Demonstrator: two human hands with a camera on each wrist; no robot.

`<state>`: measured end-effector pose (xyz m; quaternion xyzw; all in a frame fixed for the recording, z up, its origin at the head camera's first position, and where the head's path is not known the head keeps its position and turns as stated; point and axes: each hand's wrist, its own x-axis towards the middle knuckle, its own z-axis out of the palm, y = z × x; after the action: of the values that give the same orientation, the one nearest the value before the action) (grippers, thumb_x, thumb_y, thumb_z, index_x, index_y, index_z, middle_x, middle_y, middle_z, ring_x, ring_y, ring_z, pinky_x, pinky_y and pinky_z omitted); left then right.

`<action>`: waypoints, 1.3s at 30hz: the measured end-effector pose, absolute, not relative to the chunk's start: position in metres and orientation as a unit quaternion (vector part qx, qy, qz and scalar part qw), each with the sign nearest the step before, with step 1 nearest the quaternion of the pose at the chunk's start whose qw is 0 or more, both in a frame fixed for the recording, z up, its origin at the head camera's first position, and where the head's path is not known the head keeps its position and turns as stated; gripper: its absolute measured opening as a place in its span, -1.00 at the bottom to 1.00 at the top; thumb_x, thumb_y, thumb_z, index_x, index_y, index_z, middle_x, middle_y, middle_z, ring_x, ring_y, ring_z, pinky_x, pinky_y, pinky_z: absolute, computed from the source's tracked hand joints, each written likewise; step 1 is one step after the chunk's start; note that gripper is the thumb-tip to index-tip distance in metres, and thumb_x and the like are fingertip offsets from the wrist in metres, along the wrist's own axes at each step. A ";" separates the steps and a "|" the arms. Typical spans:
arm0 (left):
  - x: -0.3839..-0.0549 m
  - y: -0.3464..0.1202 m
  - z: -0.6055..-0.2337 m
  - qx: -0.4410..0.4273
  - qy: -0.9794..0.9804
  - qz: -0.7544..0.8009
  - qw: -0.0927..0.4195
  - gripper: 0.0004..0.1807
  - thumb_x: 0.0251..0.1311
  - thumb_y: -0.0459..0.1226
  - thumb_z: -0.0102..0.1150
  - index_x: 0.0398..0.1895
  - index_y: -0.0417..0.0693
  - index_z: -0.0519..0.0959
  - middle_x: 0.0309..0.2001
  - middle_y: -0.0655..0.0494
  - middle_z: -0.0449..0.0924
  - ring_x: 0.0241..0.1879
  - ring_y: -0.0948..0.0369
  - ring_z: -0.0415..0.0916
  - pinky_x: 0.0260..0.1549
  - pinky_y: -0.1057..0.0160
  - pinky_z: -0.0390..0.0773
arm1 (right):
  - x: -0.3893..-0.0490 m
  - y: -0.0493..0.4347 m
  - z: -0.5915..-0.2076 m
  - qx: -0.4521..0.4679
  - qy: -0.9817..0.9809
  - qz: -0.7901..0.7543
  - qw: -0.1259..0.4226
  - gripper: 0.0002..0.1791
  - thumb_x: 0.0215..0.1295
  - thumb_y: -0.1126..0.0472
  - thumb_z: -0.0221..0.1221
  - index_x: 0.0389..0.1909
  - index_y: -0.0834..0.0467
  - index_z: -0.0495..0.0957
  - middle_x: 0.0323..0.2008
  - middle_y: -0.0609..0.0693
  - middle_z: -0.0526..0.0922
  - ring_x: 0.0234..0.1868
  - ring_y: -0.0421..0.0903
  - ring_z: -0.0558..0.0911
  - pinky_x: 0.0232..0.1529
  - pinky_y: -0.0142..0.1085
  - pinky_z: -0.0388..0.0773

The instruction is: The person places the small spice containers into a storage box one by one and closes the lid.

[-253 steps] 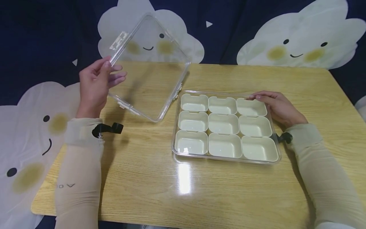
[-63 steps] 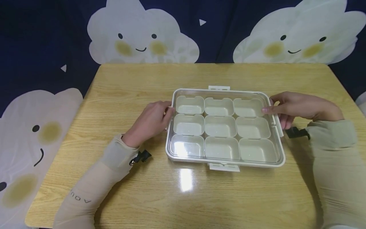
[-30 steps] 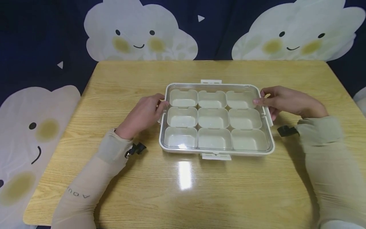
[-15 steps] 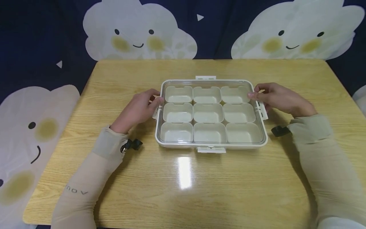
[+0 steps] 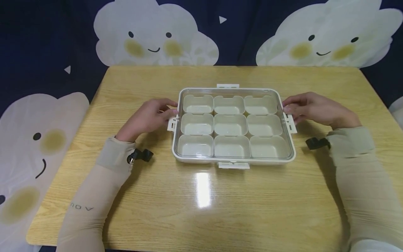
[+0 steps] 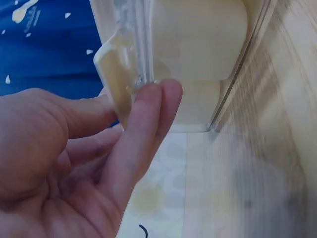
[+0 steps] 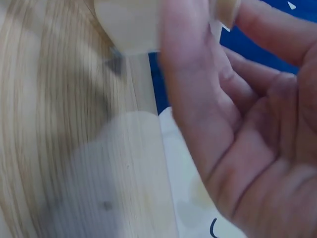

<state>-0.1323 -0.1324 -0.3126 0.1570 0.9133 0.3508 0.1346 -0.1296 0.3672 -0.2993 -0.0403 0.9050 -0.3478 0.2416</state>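
Note:
A clear storage box (image 5: 230, 160) with a white-rimmed transparent lid (image 5: 236, 91) over it stands on the table. Several cream cups (image 5: 230, 124) fill it in rows. All four sides of the lid have white latches, which stick outward. My left hand (image 5: 146, 117) is at the left side, thumb and fingers around the left latch (image 6: 116, 74), fingertips under the clear rim in the left wrist view. At the opposite side my right hand (image 5: 318, 110) has its thumb by the right latch (image 5: 290, 123), with the other fingers along the box's edge.
The wooden table (image 5: 201, 224) reflects a bright light in front of the box. Behind it hangs a dark blue cloth with smiling clouds (image 5: 157, 38). Black wrist mounts (image 5: 141, 154) stick out from both sleeves.
The lid, earlier held tilted in my left hand, now sits over the box. The box has shifted left and away from me. Both thumbs have come off the lid's top to its sides.

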 end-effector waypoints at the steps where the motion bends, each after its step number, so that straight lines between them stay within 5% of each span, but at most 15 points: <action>1: -0.133 -0.134 -0.313 0.158 0.909 0.358 0.143 -0.57 0.50 -0.11 0.09 0.33 -0.05 0.56 -0.03 -0.17 0.76 -0.15 0.08 0.72 -0.07 0.13 0.66 | -0.129 0.369 -0.299 -0.041 0.906 -0.345 0.243 -0.40 0.54 -0.08 0.11 0.40 0.22 0.41 -0.11 -0.28 0.71 -0.15 -0.20 0.73 -0.10 -0.28 0.78; 7: -0.133 -0.139 -0.312 0.156 0.887 0.396 0.180 -0.58 0.50 -0.24 0.10 0.36 -0.09 0.52 0.06 -0.21 0.72 -0.16 0.12 0.78 -0.02 0.10 0.78 | -0.130 0.372 -0.300 -0.055 0.902 -0.348 0.248 -0.42 0.56 0.01 0.10 0.42 0.27 0.40 -0.14 -0.34 0.74 -0.18 -0.17 0.77 -0.09 -0.31 0.77; 13: -0.134 -0.140 -0.312 0.139 0.889 0.395 0.186 -0.58 0.48 -0.21 0.14 0.33 -0.10 0.53 0.06 -0.23 0.70 -0.15 0.02 0.80 -0.01 0.04 0.79 | -0.131 0.372 -0.303 -0.044 0.892 -0.373 0.251 -0.48 0.54 0.10 0.13 0.35 0.34 0.41 -0.30 -0.15 0.73 -0.30 -0.17 0.72 -0.21 -0.24 0.78; 23: -0.137 -0.143 -0.314 0.141 0.899 0.381 0.166 -0.68 0.43 -0.17 0.22 0.15 -0.10 0.63 -0.34 -0.05 0.72 -0.43 0.21 0.67 -0.37 0.25 0.68 | -0.129 0.369 -0.300 -0.047 0.892 -0.373 0.251 -0.64 0.49 0.01 0.20 -0.12 0.29 0.50 -0.52 -0.06 0.58 -0.54 -0.13 0.55 -0.53 -0.20 0.64; 31: -0.127 -0.138 -0.303 0.147 0.915 0.345 0.149 -0.60 0.47 -0.11 0.15 0.22 -0.11 0.64 -0.30 -0.05 0.79 -0.42 0.21 0.71 -0.40 0.30 0.63 | -0.124 0.358 -0.285 -0.037 0.907 -0.336 0.252 -0.59 0.56 -0.04 0.09 0.01 0.26 0.53 -0.35 0.08 0.67 -0.40 -0.04 0.67 -0.37 -0.15 0.75; 39: -0.117 -0.129 -0.295 0.158 0.943 0.279 0.091 -0.55 0.43 0.02 0.15 0.18 -0.06 0.69 -0.14 0.00 0.84 -0.20 0.15 0.74 -0.19 0.20 0.57 | -0.121 0.345 -0.276 0.013 0.920 -0.317 0.230 -0.28 0.46 -0.27 0.11 0.10 0.37 0.59 -0.37 0.07 0.78 -0.33 -0.04 0.77 -0.26 -0.17 0.82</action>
<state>-0.1172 -0.1294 -0.2950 0.1585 0.9428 0.2788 0.0914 -0.1208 0.3452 -0.2756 0.0125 0.9199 -0.3174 0.2301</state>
